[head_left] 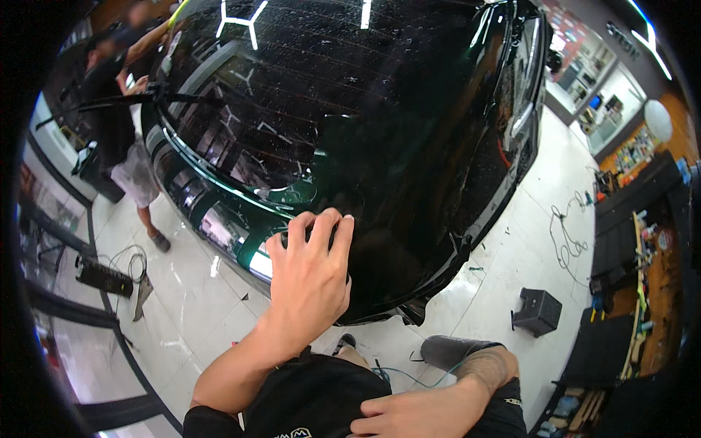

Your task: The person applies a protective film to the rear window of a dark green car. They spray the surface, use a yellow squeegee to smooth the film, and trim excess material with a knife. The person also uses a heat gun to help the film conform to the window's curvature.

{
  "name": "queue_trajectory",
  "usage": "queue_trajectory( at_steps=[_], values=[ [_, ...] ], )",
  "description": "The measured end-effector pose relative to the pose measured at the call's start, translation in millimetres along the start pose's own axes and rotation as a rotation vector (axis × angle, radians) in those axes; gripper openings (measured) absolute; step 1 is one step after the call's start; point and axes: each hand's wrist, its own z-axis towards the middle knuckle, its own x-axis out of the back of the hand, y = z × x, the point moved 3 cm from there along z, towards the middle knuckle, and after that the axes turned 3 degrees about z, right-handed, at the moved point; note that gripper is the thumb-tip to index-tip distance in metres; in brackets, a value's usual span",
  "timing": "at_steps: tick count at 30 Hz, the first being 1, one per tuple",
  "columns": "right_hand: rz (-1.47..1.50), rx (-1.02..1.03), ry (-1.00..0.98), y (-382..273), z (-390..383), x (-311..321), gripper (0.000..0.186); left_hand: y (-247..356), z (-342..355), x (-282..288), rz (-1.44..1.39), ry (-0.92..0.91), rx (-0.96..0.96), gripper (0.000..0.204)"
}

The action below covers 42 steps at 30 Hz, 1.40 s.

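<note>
A glossy, dark green car (219, 201) fills the upper middle, with droplets and light reflections over its dark surface. A black, shiny sheet-like covering (409, 241) lies across the nearer part, its lower edge ragged. My left hand (310, 266) reaches up to the car's near edge; its fingers are bent and spread, the tips touching the surface, and the thumb is hidden. My right hand (416, 415) rests against my black shirt (321, 394), fingers slightly apart and partly cut off by the frame. No object shows in either hand.
Another person (117, 102) stands at the car's far left, an arm raised toward it. A black stool (537, 312), tangled cable (573, 233) and cluttered shelves (646, 292) are at right. A dark grey cylinder (453, 352) sits by my right forearm. A black box (104, 275) lies at left.
</note>
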Motion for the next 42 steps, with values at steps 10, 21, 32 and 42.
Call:
queue_trajectory(
  at_steps=[10, 21, 32, 42],
  values=[
    [-0.328, -0.059, -0.221, -26, -15, 34, 0.019, 15, 13, -9, -0.388, 0.065, 0.039, 0.059],
    [-0.333, -0.084, -0.158, -28, -25, 43, 0.016, -28, 55, 2, -0.119, 0.18, 0.132, 0.053],
    [-0.308, -0.055, -0.208, -38, -8, 38, 0.019, -19, 60, 3, -0.046, 0.117, 0.016, 0.048],
    [-0.359, -0.071, -0.15, -48, -11, 42, 0.02, -36, 65, 7, 0.029, 0.056, -0.066, 0.051]
  ],
)
